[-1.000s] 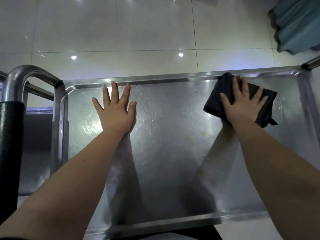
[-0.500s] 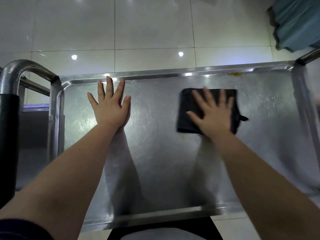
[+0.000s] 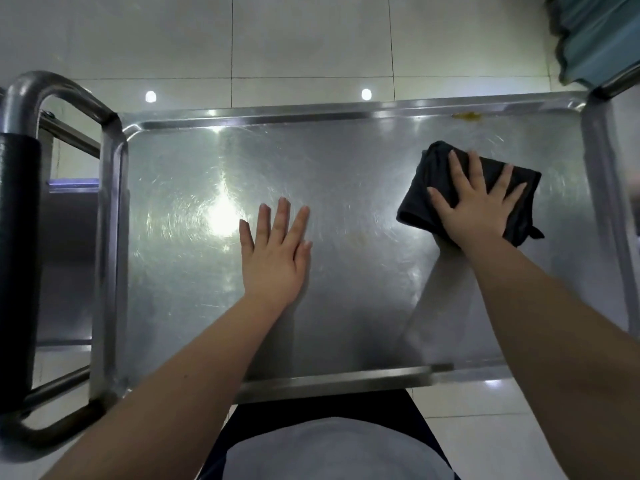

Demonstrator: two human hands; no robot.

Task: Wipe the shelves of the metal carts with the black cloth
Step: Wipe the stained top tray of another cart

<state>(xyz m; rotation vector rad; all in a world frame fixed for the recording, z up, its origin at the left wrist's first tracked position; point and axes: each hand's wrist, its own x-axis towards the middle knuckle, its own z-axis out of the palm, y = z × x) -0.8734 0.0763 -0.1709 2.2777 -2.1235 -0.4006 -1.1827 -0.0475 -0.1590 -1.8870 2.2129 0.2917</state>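
Observation:
The metal cart's top shelf fills the middle of the head view, shiny and scratched, with a raised rim. A folded black cloth lies on its right part. My right hand presses flat on the cloth with fingers spread. My left hand rests flat on the bare shelf near the middle, fingers straight. A small yellow stain sits on the far rim at the right.
The cart's tubular handle with a black grip stands at the left. A lower shelf shows beneath it. Glossy white floor tiles lie beyond. Teal fabric hangs at the top right.
My right hand slid the cloth left, then back to the right part of the shelf. My left hand moved from the far left corner toward the shelf's middle.

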